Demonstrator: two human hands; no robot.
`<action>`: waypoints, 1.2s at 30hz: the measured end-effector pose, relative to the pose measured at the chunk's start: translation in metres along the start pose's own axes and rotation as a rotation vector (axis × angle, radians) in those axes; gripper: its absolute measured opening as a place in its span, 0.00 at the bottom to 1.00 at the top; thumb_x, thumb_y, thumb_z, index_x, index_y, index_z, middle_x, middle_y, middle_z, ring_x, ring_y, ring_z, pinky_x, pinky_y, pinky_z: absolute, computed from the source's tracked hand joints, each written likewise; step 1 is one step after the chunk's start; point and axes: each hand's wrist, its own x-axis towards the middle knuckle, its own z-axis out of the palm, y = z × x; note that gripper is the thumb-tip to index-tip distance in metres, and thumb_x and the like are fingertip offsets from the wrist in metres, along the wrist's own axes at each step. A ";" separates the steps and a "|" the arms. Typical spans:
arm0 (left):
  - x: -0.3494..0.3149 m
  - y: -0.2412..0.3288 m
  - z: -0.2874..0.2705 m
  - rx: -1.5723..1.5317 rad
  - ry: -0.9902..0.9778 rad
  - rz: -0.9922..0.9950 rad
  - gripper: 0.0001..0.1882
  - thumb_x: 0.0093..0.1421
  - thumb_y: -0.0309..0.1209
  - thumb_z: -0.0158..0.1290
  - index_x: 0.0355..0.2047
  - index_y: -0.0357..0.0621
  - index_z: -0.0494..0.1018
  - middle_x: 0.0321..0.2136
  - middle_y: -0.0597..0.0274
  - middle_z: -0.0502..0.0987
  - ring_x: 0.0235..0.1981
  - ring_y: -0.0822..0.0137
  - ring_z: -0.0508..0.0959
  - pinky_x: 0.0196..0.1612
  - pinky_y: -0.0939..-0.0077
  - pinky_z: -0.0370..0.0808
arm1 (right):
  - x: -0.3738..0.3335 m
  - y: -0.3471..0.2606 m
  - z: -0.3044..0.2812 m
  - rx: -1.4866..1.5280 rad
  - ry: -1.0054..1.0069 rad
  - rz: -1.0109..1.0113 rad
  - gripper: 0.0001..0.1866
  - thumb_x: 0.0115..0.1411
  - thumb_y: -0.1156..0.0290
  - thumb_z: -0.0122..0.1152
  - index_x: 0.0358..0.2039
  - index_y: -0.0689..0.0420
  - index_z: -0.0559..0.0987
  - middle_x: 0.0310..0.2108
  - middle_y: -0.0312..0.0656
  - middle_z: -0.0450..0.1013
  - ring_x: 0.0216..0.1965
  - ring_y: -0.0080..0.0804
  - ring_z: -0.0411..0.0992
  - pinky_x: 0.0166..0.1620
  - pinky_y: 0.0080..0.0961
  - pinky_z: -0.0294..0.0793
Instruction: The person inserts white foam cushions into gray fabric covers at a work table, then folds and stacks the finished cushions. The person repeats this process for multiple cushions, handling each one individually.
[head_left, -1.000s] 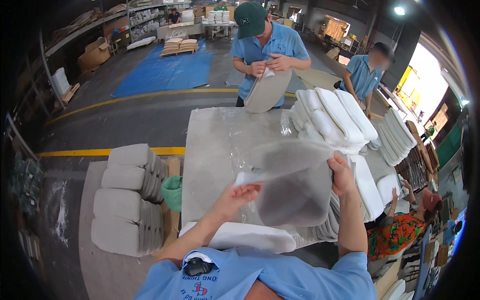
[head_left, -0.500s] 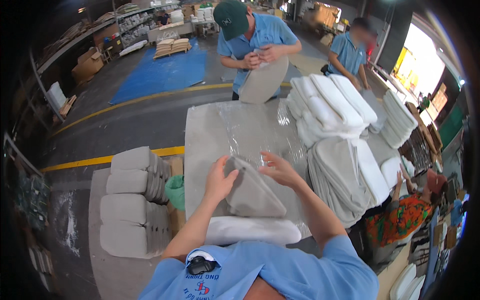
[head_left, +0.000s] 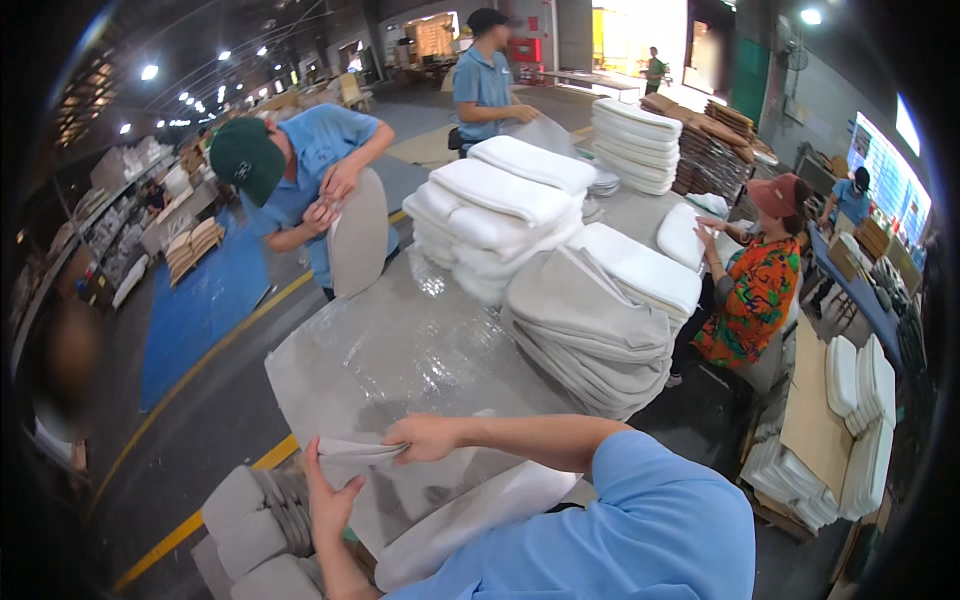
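Grey cover (head_left: 362, 453) is bunched over the desk (head_left: 325, 375); my right hand (head_left: 425, 438) pinches its edge, my left hand (head_left: 332, 500) splays loosely beside it. Progress, I judge: edge gathered, white pad (head_left: 485, 515) remaining uncovered.

- Shirt (head_left: 560, 555): one, light blue, plain-coloured cloth, soft folds over the back and shoulder.
- Right sleeve (head_left: 645, 470): short, same light blue, wide opening, lightly creased, ending on the upper arm.
- Right forearm (head_left: 530, 440): bare.
- Left forearm (head_left: 345, 578): bare; its sleeve out of view.
- Right hand (head_left: 425, 438): bare, ungloved.
- Left hand (head_left: 332, 508): bare, ungloved.
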 end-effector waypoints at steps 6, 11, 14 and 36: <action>0.031 0.083 -0.046 0.086 -0.137 0.161 0.16 0.52 0.22 0.68 0.37 0.36 0.73 0.38 0.61 0.78 0.40 0.64 0.76 0.46 0.72 0.72 | -0.021 -0.092 -0.058 0.012 0.347 -0.237 0.14 0.60 0.69 0.68 0.45 0.57 0.79 0.40 0.52 0.78 0.42 0.54 0.78 0.45 0.47 0.74; 0.023 0.112 -0.033 -0.280 -0.238 0.007 0.12 0.61 0.25 0.64 0.45 0.39 0.78 0.35 0.70 0.78 0.34 0.71 0.73 0.37 0.76 0.69 | -0.036 -0.096 -0.074 -0.112 0.283 -0.193 0.15 0.59 0.67 0.71 0.44 0.57 0.79 0.38 0.51 0.78 0.40 0.53 0.78 0.43 0.46 0.73; 0.008 0.067 -0.042 -0.579 -0.045 -0.302 0.13 0.65 0.25 0.60 0.50 0.39 0.79 0.38 0.68 0.80 0.36 0.71 0.75 0.37 0.75 0.72 | -0.050 -0.099 -0.097 -0.006 0.421 -0.199 0.12 0.63 0.69 0.69 0.45 0.57 0.79 0.36 0.44 0.78 0.38 0.41 0.78 0.42 0.37 0.73; -0.061 -0.050 0.099 0.098 -0.653 -0.268 0.18 0.64 0.21 0.53 0.54 0.36 0.78 0.49 0.57 0.83 0.50 0.62 0.81 0.54 0.67 0.77 | -0.075 -0.162 -0.140 0.713 0.852 -0.570 0.13 0.69 0.74 0.65 0.52 0.57 0.78 0.46 0.34 0.77 0.48 0.22 0.75 0.55 0.25 0.73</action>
